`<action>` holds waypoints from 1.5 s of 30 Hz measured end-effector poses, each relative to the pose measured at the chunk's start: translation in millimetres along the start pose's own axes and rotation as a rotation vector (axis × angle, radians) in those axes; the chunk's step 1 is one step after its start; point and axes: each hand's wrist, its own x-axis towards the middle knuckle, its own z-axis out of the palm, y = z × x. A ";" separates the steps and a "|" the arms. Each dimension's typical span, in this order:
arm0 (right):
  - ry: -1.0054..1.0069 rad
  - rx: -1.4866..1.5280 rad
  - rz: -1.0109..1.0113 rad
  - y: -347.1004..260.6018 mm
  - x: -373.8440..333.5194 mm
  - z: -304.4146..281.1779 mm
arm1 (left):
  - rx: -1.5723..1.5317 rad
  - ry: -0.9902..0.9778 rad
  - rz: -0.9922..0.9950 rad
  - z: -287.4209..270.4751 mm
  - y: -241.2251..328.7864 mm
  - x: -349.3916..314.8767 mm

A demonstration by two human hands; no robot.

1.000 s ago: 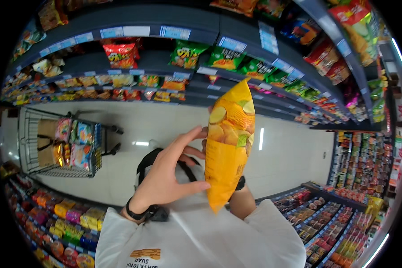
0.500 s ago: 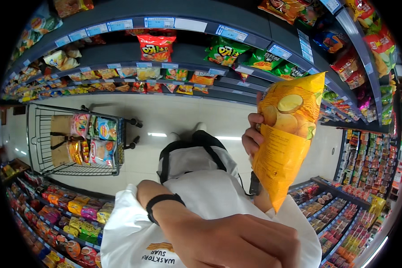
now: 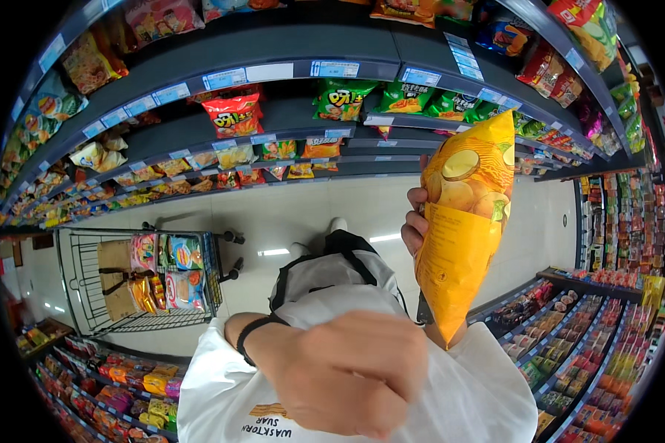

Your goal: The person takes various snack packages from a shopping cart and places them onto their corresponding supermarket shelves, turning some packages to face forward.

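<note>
— Change logged?
— Left hand (image 3: 355, 369), at the edge of the yellow bag (image 3: 465, 244) one second ago, now off it, before the white shirt (image 3: 465, 391); curled and blurred, so whether its grip is closed cannot be told.
— Consequence?
— The bag appears borne by the right hand (image 3: 415, 221) alone: grip clamped on its left edge, partly hidden behind.
— Location?
— Raised at the person's right, above the floor (image 3: 380, 203).
— Appearance?
— Plump, slightly tilted, tapering to a low point; printed potatoes above, plainer text panel below; no opening visible.
</note>
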 end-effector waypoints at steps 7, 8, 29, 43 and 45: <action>0.172 -0.082 -0.184 2.9 -7.4 -65.2 | 0.306 0.430 -0.138 -24.0 -12.9 -15.3; 0.337 -0.276 -0.254 4.5 -9.9 -69.8 | 0.307 0.427 -0.137 -32.3 -15.9 -17.7; 0.023 -0.932 -0.320 -50.9 202.6 4.6 | 0.840 0.545 -0.601 -191.7 -96.1 31.6; -0.320 -1.299 -0.572 -99.9 331.5 -11.3 | 1.049 0.607 -0.386 -336.5 -138.0 109.3; -0.299 -1.328 -0.576 -101.5 338.2 -16.4 | 1.080 0.596 -0.389 -347.4 -143.0 111.3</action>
